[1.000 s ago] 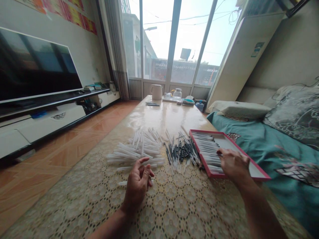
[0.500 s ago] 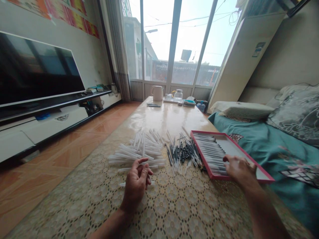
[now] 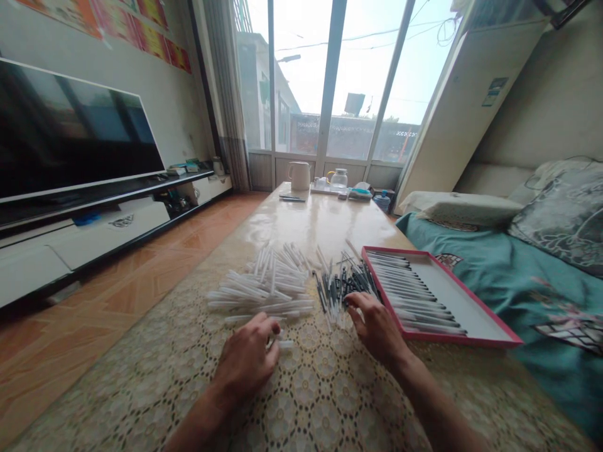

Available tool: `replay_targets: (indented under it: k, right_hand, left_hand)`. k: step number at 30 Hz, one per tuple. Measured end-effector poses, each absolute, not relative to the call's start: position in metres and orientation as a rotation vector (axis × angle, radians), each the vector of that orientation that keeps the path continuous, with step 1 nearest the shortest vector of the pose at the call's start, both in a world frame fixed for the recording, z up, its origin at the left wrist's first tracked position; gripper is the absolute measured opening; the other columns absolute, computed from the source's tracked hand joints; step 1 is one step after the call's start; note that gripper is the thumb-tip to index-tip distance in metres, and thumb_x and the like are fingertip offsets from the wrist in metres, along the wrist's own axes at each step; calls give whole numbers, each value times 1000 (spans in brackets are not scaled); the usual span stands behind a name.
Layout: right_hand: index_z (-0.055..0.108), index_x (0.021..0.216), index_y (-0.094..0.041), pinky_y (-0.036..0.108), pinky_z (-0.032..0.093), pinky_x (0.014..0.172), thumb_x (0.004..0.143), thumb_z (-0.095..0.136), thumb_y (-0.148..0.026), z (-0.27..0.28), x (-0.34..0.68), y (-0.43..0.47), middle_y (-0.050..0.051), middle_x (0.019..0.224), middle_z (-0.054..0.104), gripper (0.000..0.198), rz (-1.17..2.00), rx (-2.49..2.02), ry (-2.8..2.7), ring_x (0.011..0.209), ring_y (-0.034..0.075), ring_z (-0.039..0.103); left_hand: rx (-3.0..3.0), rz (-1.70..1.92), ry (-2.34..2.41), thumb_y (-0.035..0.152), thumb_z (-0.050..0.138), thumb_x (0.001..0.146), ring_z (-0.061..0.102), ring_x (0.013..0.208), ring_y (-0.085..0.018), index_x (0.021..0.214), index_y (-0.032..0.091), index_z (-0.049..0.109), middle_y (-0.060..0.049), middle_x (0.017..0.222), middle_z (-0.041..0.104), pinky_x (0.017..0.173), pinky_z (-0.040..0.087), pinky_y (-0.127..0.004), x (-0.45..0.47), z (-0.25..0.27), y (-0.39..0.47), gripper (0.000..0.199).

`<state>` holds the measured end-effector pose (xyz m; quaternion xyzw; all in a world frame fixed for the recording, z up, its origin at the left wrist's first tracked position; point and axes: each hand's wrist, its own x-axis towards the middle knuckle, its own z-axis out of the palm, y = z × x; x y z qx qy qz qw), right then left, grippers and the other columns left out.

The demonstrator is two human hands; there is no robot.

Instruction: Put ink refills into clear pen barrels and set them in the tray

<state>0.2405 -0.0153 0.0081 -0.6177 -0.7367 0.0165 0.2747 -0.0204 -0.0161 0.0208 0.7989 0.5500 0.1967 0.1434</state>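
My left hand [image 3: 247, 355] is closed with curled fingers round a white pen barrel [image 3: 285, 344] lying on the table, and one end of it sticks out past my thumb. Just beyond lies a pile of translucent white pen barrels [image 3: 264, 282]. My right hand [image 3: 377, 326] reaches into a heap of black-ended pen refills [image 3: 336, 289], thumb and forefinger apart. Its fingertips are at the heap's near edge, and no item shows between them. Beside it, a red-rimmed box [image 3: 475, 298] holds a row of pens [image 3: 414, 289] along its left side.
A patterned cover lies on the long table [image 3: 311, 389]. At its far end stand a pitcher [image 3: 299, 176], a glass teapot [image 3: 338, 179] and a tissue pack [image 3: 360, 193]. A sofa with a green cover [image 3: 424, 235] is on the right, a TV cabinet [image 3: 113, 226] on the left.
My right hand has left the box and moved left to the black-ended refills; another pen now lies at the near end of the row. My left hand has turned palm down onto the loose barrel.
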Motion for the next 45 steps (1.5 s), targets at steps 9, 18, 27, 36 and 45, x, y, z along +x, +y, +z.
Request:
replay_targets:
  k: [9, 18, 27, 36, 45]
  right_hand:
    - [57, 114, -24, 33, 36, 83, 82, 57, -25, -4, 215, -9, 8, 107, 58, 32, -177, -1774, -2101, 99, 24, 50]
    - [61, 87, -20, 31, 34, 79, 84, 54, -20, -2, 220, -9, 7, 89, 60, 8, -274, -1887, -2075, 89, 21, 51]
    - [59, 92, -18, 29, 38, 71, 82, 40, -3, -19, 230, -5, 7, 80, 61, 26, -365, -1867, -1864, 75, 19, 54]
    - [60, 91, -15, 29, 40, 73, 84, 42, -13, -8, 241, -12, 8, 82, 61, 20, -244, -1783, -1745, 83, 21, 56]
    - [55, 75, -18, 26, 36, 60, 78, 44, -12, 21, 205, -35, -1, 65, 48, 12, 27, -1302, -1778, 62, 14, 46]
  left_hand:
    - [2391, 428, 1546, 18, 46, 81, 64, 75, -23, 81, 22, 62, -6, 80, 69, 61, 37, -28, -22, 19, -19, 17]
    - [2059, 1011, 1288, 25, 49, 84, 64, 62, -17, 93, 24, 60, -2, 69, 68, 58, 43, -23, -7, 10, -19, 14]
    - [1628, 1256, 1251, 34, 59, 76, 46, 44, -10, 81, 20, 58, 7, 50, 49, 44, 35, -20, 6, 4, -18, 15]
    - [1345, 1300, 1176, 23, 59, 77, 45, 45, -8, 144, 28, 2, 11, 58, 48, 45, 39, -19, 8, 11, -18, 88]
    - [544, 1335, 920, 7, 63, 70, 63, 55, -10, 81, 14, 55, -1, 62, 66, 51, 50, -17, -3, 15, -2, 15]
